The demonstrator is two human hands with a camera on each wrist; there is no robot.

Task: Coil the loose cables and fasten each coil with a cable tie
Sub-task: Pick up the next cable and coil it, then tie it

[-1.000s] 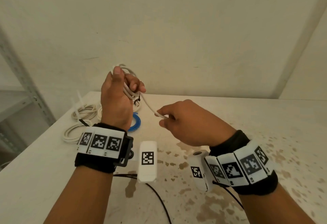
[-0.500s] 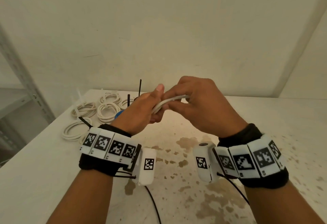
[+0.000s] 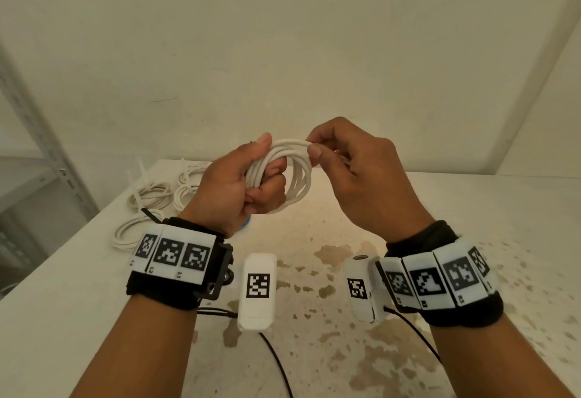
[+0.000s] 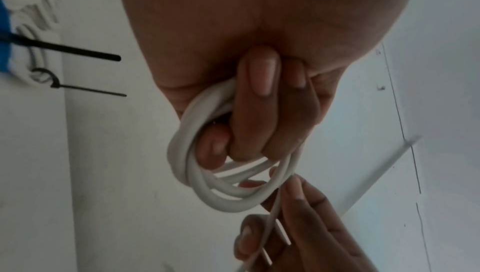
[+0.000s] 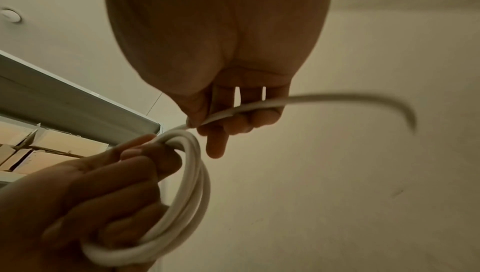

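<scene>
Above the stained white table (image 3: 393,209), the left hand (image 3: 239,187) is clenched round a coil of white cable (image 3: 292,174) — several loops run through the fist, with the thumb pressed on top of the bundle and the fingers curled through its middle. From the left wrist view the loops hang below the curled fingers (image 4: 257,100), some of them crossing one another near the bottom of the coil. The right hand (image 3: 361,177) is just beside the coil on its far side from the left hand, pinching the cable's free strand between thumb and forefinger where it meets the top of the loops. In the right wrist view that strand passes under the fingers (image 5: 249,116) and its loose end (image 5: 363,102) curves away into the air, blurred. The coil is held up off the table, between the two hands. On the table, beyond the left wrist from the coil, lie finished white cable coils (image 3: 151,196), some bound with black cable ties (image 4: 78,51) whose tails stick out; a bit of something blue (image 4: 4,36) lies beside them — it is too cut off to name. A grey metal shelf upright (image 3: 41,140) stands past those coils, at the table's edge.
</scene>
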